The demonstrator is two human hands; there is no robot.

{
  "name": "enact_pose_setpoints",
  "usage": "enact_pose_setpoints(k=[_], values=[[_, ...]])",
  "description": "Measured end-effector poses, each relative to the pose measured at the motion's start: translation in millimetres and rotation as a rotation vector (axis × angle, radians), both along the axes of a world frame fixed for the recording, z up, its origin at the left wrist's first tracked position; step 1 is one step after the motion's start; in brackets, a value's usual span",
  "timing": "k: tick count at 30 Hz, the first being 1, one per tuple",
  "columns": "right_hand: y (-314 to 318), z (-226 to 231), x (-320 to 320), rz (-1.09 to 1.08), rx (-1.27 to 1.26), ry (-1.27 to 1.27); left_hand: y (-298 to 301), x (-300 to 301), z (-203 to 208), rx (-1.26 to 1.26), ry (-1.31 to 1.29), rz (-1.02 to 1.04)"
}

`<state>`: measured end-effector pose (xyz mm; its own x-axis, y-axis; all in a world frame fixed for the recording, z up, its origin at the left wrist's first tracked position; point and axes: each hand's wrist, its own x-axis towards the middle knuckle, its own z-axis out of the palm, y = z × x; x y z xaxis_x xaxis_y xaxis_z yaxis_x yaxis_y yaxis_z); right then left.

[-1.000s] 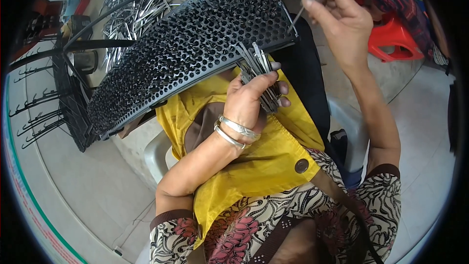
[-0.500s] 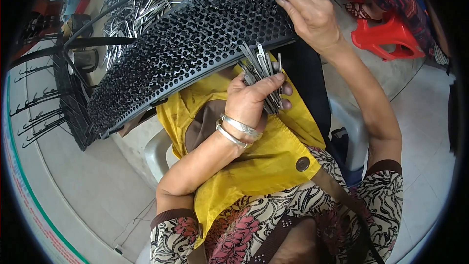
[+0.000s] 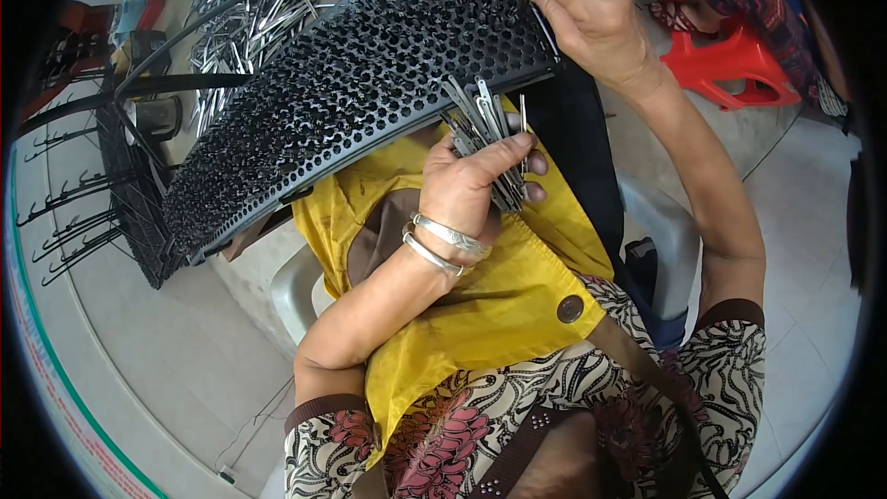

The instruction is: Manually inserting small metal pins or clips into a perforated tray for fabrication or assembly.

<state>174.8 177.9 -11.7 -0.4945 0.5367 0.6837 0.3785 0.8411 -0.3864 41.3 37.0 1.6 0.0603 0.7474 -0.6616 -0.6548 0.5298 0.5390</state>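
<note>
My left hand (image 3: 459,187) is closed around a bundle of thin flat metal strips (image 3: 479,120). Their ends fan out above the thumb, with one strip standing apart at the fingertips. Just beyond lies a black tray (image 3: 360,69) full of round holes, tilted across my lap. Many of its holes on the left and far side hold small dark pieces, while those at the right end look bare. At the tray's right end, my right hand (image 3: 596,28) has thumb and forefinger pinched together. What sits between those fingertips is too small to make out.
A heap of loose metal strips (image 3: 226,46) lies behind the tray. Black racks with hooks (image 3: 78,212) stand at the left, near a metal cup (image 3: 157,117). A red plastic stool (image 3: 725,65) and another person's foot are at the far right. A yellow apron (image 3: 434,342) covers my lap.
My right hand has shifted slightly down and right along the tray's end. The left hand and its strips have moved slightly left. The whole view has also shifted a little.
</note>
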Motion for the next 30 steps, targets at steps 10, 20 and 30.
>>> enact_pose_setpoints(k=[10, 20, 30], values=[[-3, -4, 3, 0.037, -0.086, -0.085, 0, 1, 1, 0.012, 0.013, 0.005], [-49, 14, 5, 0.041, -0.922, 0.125, 1, 0, 3, 0.029, 0.006, 0.007], [-51, 23, 6, -0.273, -0.753, 0.291, 2, -4, 2, 0.008, -0.021, 0.014]])
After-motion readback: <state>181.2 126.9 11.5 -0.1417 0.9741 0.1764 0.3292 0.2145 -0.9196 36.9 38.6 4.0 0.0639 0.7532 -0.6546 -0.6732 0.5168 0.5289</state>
